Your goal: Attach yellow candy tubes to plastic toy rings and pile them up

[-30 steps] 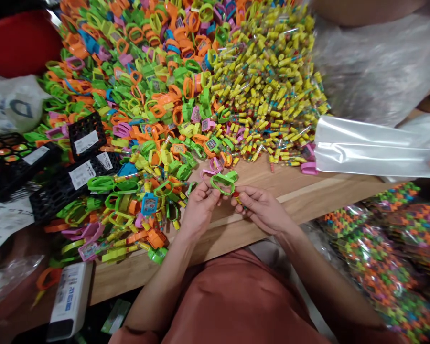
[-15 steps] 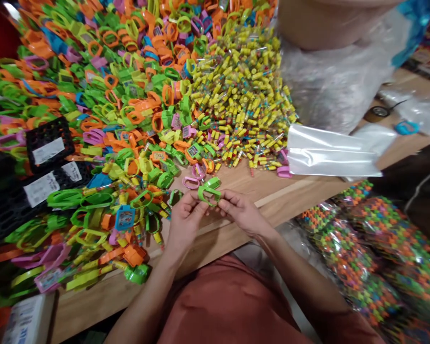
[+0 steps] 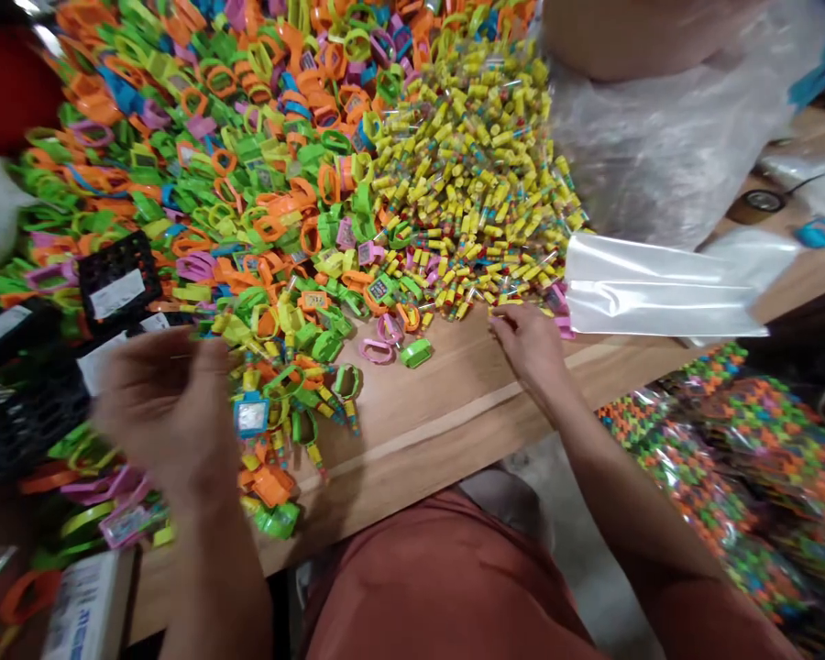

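Note:
My left hand [image 3: 171,403] is raised over the left-hand heap of plastic toy watches, smeared by motion, so its fingers and anything in them cannot be made out. At the near edge of a pile of small clear tubes with yellow caps [image 3: 474,183], my right hand [image 3: 531,344] has its fingertips drawn together on the table; whatever is between them is hidden. A green toy watch [image 3: 416,353] lies on the wood between my hands, close to a pink toy watch [image 3: 376,350]. Below my left hand's side, a blue toy watch [image 3: 251,415] rests among watches with tubes.
A large heap of coloured toy watches [image 3: 247,183] covers the back left. Black perforated trays [image 3: 120,280] with white labels lie at left. Flat clear plastic bags [image 3: 660,289] rest at right, before a big clear bag [image 3: 646,156]. Filled bags [image 3: 694,477] sit below the table's right edge.
Both hands held a green toy watch together at the middle; now they are apart. My left hand has swung left, my right hand right to the tubes. The held watch no longer shows between them.

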The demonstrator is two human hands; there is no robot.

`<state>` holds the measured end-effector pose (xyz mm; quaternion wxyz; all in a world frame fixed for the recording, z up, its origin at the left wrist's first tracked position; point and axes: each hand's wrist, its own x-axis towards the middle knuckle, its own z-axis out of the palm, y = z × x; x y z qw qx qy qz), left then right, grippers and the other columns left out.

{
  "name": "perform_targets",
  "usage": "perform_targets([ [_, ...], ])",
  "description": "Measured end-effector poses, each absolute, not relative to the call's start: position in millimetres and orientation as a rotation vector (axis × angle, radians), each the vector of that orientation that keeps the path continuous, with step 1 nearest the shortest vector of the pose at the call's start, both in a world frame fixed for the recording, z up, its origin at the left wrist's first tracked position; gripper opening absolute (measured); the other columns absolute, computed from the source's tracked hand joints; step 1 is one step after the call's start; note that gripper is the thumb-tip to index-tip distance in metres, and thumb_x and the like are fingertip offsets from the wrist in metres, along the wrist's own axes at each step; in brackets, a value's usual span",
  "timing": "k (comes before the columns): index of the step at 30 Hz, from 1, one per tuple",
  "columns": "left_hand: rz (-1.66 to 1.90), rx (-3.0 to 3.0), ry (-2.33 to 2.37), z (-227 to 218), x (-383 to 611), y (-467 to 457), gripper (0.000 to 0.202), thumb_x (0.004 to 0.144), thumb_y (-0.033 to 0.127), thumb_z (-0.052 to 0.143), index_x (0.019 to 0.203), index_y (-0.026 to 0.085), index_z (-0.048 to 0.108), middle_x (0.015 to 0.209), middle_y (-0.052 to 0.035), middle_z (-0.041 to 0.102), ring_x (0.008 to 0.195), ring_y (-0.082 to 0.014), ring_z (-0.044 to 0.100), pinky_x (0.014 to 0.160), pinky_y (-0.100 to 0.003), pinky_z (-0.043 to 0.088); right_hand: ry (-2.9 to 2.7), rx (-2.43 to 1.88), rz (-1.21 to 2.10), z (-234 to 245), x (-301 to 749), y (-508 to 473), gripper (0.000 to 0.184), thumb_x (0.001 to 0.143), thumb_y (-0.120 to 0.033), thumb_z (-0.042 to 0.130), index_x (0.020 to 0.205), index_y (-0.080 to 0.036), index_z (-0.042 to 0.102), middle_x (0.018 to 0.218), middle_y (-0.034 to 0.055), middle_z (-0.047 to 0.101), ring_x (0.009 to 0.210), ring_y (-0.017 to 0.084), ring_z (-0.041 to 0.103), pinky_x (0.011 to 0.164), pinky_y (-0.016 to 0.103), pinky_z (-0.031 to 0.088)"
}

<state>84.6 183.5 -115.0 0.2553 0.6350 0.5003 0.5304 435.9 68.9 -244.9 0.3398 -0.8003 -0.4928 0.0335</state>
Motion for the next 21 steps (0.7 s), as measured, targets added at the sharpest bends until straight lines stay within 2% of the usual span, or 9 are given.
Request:
perform_targets([
  [2,1.339,1.821,1.200,-136.5,112.2,174.3,0.010,0.086,0.027,0.076,0.093,0.021,0.071,0.083,0.0032,0.069,0.074,-0.0112,0.064,0.070,-0.024,0.054,-1.293,-2.200,0.055,-251.4,438.4,69.7,0.023,0.092,-0.029,0.062,0.103,-0.013,0.074,0.097,0.0144,0.071,0.088,0.030,0.063,0.078,0.038,0.048],
  [3,1.183,1.937,1.110,-149.4,129.4,169.4,0.007,0.089,0.026,0.072,0.093,0.021,0.073,0.084,0.0015,0.070,0.077,-0.0127,0.066,0.072,-0.025,0.054,-1.305,-2.225,0.064,-253.5,436.6,69.2,0.023,0.092,-0.029,0.062,0.104,-0.013,0.073,0.095,0.0141,0.071,0.087,0.030,0.063,0.076,0.037,0.047],
  [7,0.690,2.282,0.996,-193.7,192.9,160.1,0.017,0.095,0.022,0.063,0.107,0.017,0.074,0.103,-0.0076,0.073,0.096,-0.0201,0.067,0.086,-0.032,0.054,-1.501,-2.206,0.074,-256.2,423.2,64.0,0.030,0.092,-0.024,0.057,0.117,-0.013,0.070,0.092,0.0134,0.067,0.086,0.030,0.061,0.074,0.036,0.046],
  [9,0.483,2.351,1.049,-205.6,211.2,161.9,0.019,0.096,0.022,0.061,0.108,0.015,0.074,0.107,-0.0109,0.071,0.099,-0.0229,0.066,0.086,-0.033,0.053,-1.620,-2.176,0.041,-255.7,417.8,61.9,0.031,0.093,-0.023,0.054,0.119,-0.013,0.070,0.092,0.0146,0.064,0.090,0.031,0.059,0.078,0.038,0.046],
  [11,0.372,2.364,1.096,-212.2,219.3,164.4,0.018,0.096,0.019,0.060,0.104,0.014,0.075,0.109,-0.0125,0.070,0.099,-0.0240,0.066,0.082,-0.033,0.052,-1.662,-2.156,0.033,-254.6,412.7,61.1,0.027,0.094,-0.023,0.052,0.111,-0.013,0.071,0.093,0.0159,0.062,0.094,0.032,0.057,0.083,0.041,0.046],
  [15,0.452,2.259,1.053,-218.8,214.5,162.7,0.015,0.092,0.011,0.063,0.101,0.016,0.074,0.103,-0.0079,0.071,0.093,-0.0206,0.066,0.079,-0.030,0.050,-1.548,-1.956,0.271,-250.6,394.9,59.6,0.015,0.094,-0.024,0.052,0.095,-0.017,0.065,0.095,0.0143,0.063,0.094,0.030,0.058,0.086,0.041,0.047],
  [18,0.649,2.049,0.976,-220.8,203.4,155.0,0.012,0.091,0.014,0.066,0.099,0.017,0.074,0.094,-0.0039,0.073,0.085,-0.0180,0.066,0.076,-0.028,0.050,-1.268,-1.663,0.675,-245.8,373.4,56.3,0.022,0.099,-0.036,0.050,0.104,-0.019,0.062,0.089,0.0072,0.064,0.082,0.022,0.060,0.075,0.034,0.049],
  [21,0.812,1.978,0.872,-219.2,193.9,145.3,0.012,0.092,0.017,0.067,0.100,0.018,0.076,0.097,-0.0048,0.074,0.090,-0.0177,0.068,0.077,-0.027,0.052,-1.023,-1.451,0.987,-239.1,354.8,52.9,0.039,0.099,-0.052,0.055,0.115,-0.018,0.062,0.081,0.0027,0.063,0.070,0.017,0.059,0.064,0.028,0.047],
])
